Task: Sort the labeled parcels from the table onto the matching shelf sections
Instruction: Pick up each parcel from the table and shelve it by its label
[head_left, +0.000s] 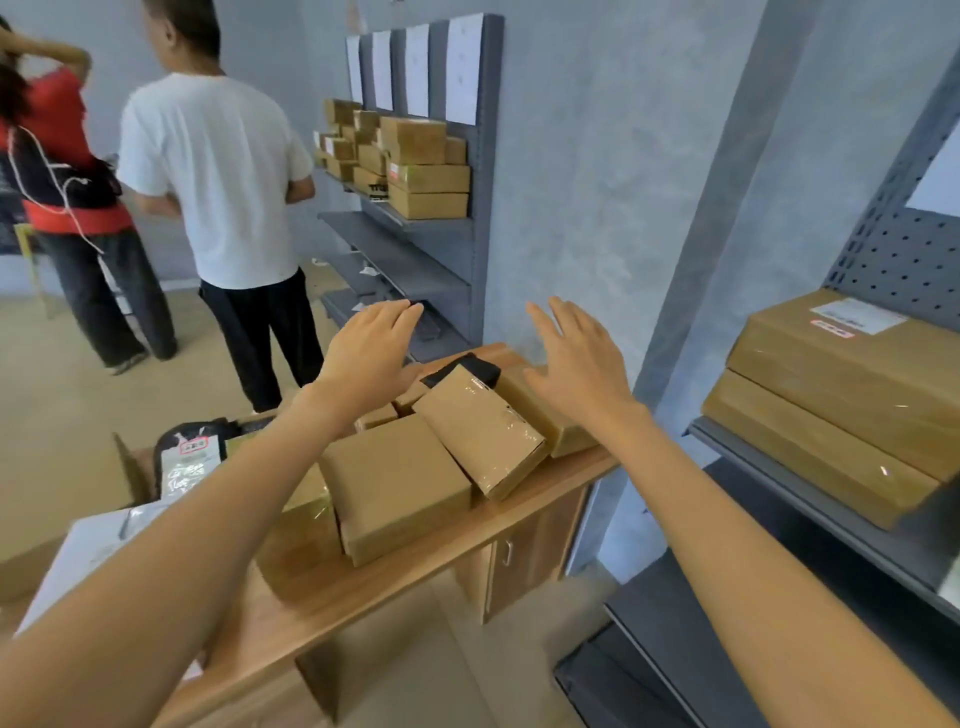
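Both hands reach forward over parcel pile, holding nothing: left hand with fingers relaxed and slightly bent, right hand with fingers spread straight. Below them, wooden table carries brown cardboard parcels; square parcel near centre, taped parcel tilted against it on right. Black-and-white bag at table's left. Right, near shelf holds 2 stacked flat parcels, top 1 labeled. Far centre, wall shelf holds many stacked parcels under 4 paper sheets. Far left, 2 people stand, backs turned.
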